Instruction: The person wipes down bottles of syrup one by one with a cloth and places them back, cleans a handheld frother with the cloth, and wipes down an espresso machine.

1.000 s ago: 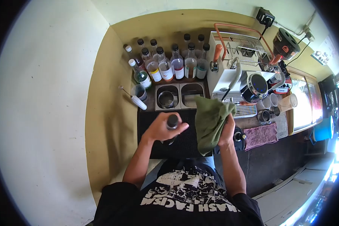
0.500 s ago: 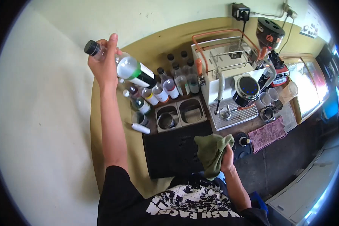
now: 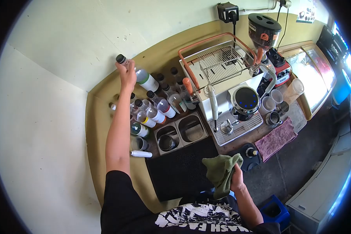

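Note:
My left hand (image 3: 126, 76) is closed round the neck of a clear bottle (image 3: 145, 79) with a black cap and a green and white label. The bottle is tilted, above and behind a group of capped bottles (image 3: 156, 114) by the wall. Low in the view, my right hand (image 3: 237, 178) grips a green cloth (image 3: 220, 174), which hangs in front of the black mat (image 3: 183, 169). Two metal sink-like containers (image 3: 192, 128) lie between the bottles and the mat.
A white espresso machine (image 3: 222, 93) stands right of the bottles, with a grinder (image 3: 264, 31) behind it. Cups (image 3: 267, 104), a steel pitcher (image 3: 273, 118) and a purple cloth (image 3: 277, 139) are farther right. A white-handled tool (image 3: 141, 154) lies left of the mat.
My left hand has gone from over the mat up to the back wall, holding the bottle, which has lowered toward the others since half a second ago. The camera view has turned.

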`<state>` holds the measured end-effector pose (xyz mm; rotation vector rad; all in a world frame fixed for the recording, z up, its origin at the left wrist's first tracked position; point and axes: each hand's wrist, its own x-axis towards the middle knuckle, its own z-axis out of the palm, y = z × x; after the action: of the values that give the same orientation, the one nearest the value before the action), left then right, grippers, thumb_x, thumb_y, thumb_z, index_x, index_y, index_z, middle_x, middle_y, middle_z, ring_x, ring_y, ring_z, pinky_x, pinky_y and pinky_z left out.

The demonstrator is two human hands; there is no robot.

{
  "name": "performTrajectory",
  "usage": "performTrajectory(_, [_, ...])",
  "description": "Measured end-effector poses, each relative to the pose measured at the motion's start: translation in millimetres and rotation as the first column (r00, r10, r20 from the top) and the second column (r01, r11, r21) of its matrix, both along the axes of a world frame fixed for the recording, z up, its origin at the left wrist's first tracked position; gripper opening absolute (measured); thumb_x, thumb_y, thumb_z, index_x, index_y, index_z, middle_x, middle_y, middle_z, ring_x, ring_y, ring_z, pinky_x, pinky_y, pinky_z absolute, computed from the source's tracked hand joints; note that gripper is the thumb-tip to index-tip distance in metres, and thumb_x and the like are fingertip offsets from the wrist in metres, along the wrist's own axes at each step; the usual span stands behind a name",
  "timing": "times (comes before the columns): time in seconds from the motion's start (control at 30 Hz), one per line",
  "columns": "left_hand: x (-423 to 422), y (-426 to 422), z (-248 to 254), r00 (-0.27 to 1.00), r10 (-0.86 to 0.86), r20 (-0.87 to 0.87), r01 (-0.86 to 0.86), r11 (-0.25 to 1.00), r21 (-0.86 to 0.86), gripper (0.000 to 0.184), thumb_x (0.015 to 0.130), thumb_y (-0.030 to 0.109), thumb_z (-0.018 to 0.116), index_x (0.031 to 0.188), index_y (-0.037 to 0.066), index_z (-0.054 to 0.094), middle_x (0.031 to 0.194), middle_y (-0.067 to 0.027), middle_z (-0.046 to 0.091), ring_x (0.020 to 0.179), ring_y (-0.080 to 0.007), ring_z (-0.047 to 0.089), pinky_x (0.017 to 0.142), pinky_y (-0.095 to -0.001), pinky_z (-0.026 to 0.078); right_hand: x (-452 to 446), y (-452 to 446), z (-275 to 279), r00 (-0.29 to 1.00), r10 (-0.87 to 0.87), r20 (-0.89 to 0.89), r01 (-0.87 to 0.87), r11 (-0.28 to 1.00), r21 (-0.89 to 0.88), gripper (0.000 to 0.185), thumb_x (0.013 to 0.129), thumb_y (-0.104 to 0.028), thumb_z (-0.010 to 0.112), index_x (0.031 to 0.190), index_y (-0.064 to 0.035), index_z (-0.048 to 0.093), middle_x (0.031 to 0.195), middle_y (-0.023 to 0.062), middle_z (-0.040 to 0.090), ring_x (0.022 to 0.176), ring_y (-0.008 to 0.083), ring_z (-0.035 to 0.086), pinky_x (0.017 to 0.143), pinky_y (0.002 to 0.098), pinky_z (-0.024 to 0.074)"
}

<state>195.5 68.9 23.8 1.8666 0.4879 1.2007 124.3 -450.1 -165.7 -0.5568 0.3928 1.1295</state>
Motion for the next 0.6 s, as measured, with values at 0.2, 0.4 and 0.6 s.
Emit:
performTrajectory(0.2, [-3, 14, -38, 0.947, 0.082, -0.312, -0.047, 0.992, 0.119, 0.033, 0.082, 0.023, 0.071, 0.101, 0.004, 0.052, 0.089, -0.0051, 0.059, 0.082, -0.0157, 0.056, 0.078, -0.0322, 0.046, 1, 5, -1, 1.000, -0.018, -0.021, 0.017, 0.999, -0.030, 0.054, 0.097, -0.045, 0.032, 0.124, -0.0043, 0.054, 0.120, 0.0164, 0.060, 0.107, 0.0312, 0.060, 0.097, 0.0440, 0.0459])
performTrajectory(0.4, [-11, 30, -59, 0.748, 0.059, -0.661, 0.031, 0.992, 0.124, 0.044, 0.065, 0.024, 0.084, 0.096, 0.000, 0.063, 0.095, -0.0159, 0.068, 0.086, -0.0239, 0.066, 0.076, -0.0360, 0.050, 2, 14, 14, 0.998, 0.045, -0.040, -0.045, 0.999, -0.011, 0.048, 0.097, -0.044, 0.037, 0.121, -0.0065, 0.055, 0.116, 0.0136, 0.062, 0.103, 0.0281, 0.062, 0.092, 0.0415, 0.0490])
performTrajectory(0.6, [-9, 23, -65, 0.529, 0.164, -0.832, 0.099, 0.963, 0.252, 0.056, 0.058, 0.026, 0.087, 0.103, 0.000, 0.064, 0.102, -0.0188, 0.067, 0.097, -0.0315, 0.064, 0.084, -0.0382, 0.050, -3, 14, 0, 0.996, 0.076, 0.042, -0.074, 0.996, -0.048, 0.054, 0.097, -0.047, 0.031, 0.126, -0.0052, 0.052, 0.121, 0.0156, 0.059, 0.108, 0.0299, 0.060, 0.096, 0.0436, 0.0472])
